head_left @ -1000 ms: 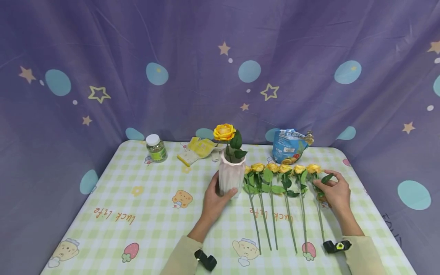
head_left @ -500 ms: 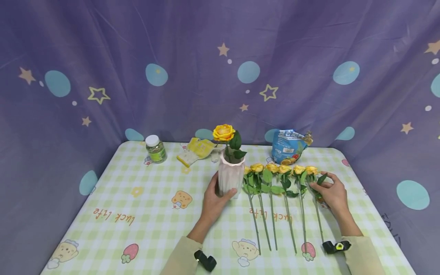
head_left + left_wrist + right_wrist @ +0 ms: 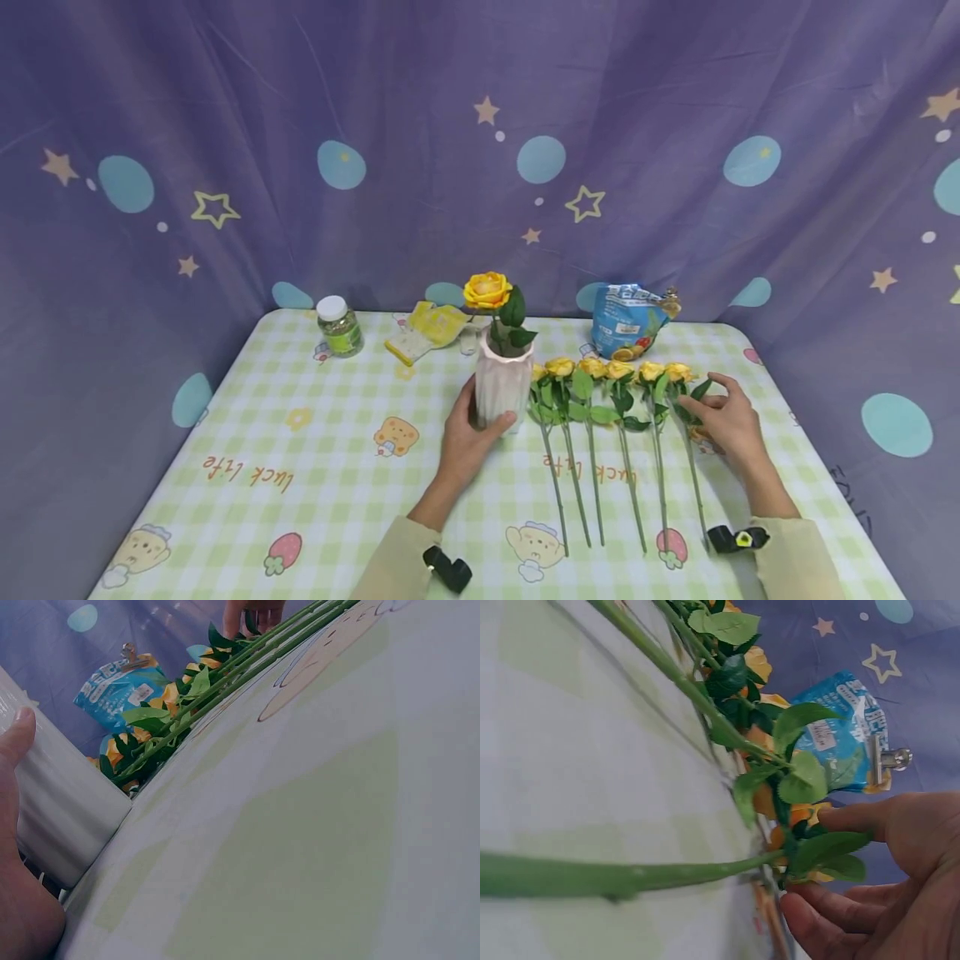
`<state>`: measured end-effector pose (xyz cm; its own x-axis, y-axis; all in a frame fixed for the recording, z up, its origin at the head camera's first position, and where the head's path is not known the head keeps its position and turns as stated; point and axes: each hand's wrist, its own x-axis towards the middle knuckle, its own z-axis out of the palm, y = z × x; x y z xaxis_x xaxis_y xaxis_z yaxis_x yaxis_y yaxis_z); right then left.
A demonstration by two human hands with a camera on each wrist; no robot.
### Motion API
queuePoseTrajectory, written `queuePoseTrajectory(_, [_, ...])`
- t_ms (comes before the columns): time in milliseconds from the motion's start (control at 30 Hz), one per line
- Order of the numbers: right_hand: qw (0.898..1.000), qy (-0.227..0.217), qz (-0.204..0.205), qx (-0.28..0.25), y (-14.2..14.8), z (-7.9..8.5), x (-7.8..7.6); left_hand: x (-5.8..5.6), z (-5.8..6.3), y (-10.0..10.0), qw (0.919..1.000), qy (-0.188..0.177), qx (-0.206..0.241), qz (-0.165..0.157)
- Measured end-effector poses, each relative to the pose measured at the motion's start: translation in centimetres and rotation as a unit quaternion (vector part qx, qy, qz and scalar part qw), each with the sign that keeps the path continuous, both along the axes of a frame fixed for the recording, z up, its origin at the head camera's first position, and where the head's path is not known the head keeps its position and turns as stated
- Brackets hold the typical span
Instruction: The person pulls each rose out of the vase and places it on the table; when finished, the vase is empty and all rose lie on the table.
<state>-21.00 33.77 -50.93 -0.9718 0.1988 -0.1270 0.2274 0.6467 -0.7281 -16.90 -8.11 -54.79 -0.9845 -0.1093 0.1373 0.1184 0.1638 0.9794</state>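
Observation:
A pale pink-white ribbed vase (image 3: 504, 387) stands upright on the table with one yellow rose (image 3: 487, 290) in it. My left hand (image 3: 468, 433) grips the vase low on its left side, thumb across the front; its other fingers are hidden behind. To the right, several yellow roses lie side by side, blooms away from me and stems toward me. My right hand (image 3: 731, 425) is at the rightmost rose (image 3: 678, 372). In the right wrist view, its thumb and fingers (image 3: 829, 911) are spread apart around that rose's leaves (image 3: 829, 851), not closed on the stem.
At the back right stands a blue pouch (image 3: 628, 323) with a metal clip. A yellow and white packet (image 3: 429, 331) lies behind the vase to the left, and a white-lidded jar (image 3: 341, 327) stands farther left. A checked cloth (image 3: 247, 417) covers the table; purple curtains (image 3: 420, 100) surround it.
The rightmost rose's bloom has shifted slightly left, toward the other roses, with my right hand following it. My left hand and the vase have stayed in place.

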Motion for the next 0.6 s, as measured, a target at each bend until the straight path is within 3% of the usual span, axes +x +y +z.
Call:
queuePoseTrajectory(300, [1.0,0.012,0.009,-0.014,0.4,1.3,0.5,-0.1,0.0,0.0,1.0,0.001,0.0,0.001])
queuePoseTrajectory(600, [0.996,0.078,-0.037,-0.005,-0.7,2.5,0.9,-0.1,-0.2,-0.1,1.0,-0.001,0.0,-0.002])
